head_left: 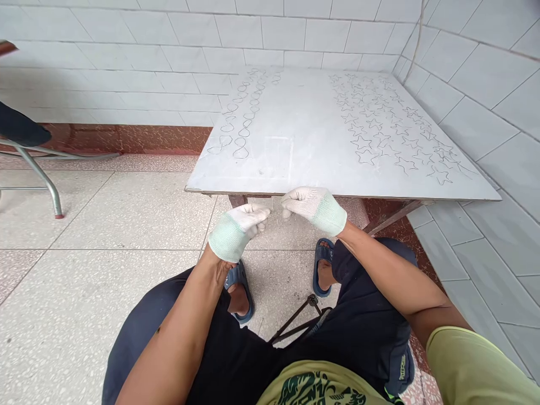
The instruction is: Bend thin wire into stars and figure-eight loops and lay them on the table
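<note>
My left hand (250, 220), in a white glove with a pale green cuff, is closed in a pinch just off the table's near edge. Facing it, my right hand (304, 205), gloved the same way, pinches too, close against that edge. A thin pale wire (272, 202) shows in the narrow gap between the fingertips, bent, with a bit of it hanging below. Both hands seem to grip it, though their fingers hide most of its shape. On the white table (312, 140) lie wire stars (373, 124) at the right and drop-shaped wire loops (241, 152) at the left.
Tiled walls (261, 34) stand behind the table and to its right. A metal-legged chair (53, 194) with part of a person's dark-clothed leg (21, 126) is at far left. Dark folding stool legs (295, 320) show between my sandalled feet on the speckled floor (105, 292).
</note>
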{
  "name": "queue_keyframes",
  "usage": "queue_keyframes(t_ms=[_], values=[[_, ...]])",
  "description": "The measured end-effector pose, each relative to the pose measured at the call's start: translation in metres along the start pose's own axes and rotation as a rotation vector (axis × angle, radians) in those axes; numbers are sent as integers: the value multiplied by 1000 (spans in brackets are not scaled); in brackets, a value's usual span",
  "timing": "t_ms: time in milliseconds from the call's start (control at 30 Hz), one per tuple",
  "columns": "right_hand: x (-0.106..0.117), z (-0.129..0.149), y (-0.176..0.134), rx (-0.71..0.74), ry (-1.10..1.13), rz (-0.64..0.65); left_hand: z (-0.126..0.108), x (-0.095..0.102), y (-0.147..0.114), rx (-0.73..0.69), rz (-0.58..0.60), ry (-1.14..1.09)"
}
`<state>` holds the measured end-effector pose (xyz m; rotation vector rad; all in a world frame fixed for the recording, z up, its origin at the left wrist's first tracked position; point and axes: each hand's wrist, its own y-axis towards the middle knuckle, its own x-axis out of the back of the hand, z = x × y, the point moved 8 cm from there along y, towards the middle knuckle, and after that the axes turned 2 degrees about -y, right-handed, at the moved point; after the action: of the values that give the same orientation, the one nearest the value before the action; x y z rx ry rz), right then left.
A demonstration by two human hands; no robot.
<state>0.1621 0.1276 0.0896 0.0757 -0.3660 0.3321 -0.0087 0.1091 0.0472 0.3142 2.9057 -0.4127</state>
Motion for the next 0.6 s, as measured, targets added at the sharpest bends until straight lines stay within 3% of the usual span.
queue_keyframes(t_ms=[167, 367, 600], values=[[1, 4, 6, 62, -155, 65, 9, -3, 5, 61, 37, -17], [-3, 2, 1, 27, -155, 88, 20, -10, 11, 86, 104, -49], [3, 3, -1, -18, -96, -65, 12, 5, 7, -4, -142, 64]])
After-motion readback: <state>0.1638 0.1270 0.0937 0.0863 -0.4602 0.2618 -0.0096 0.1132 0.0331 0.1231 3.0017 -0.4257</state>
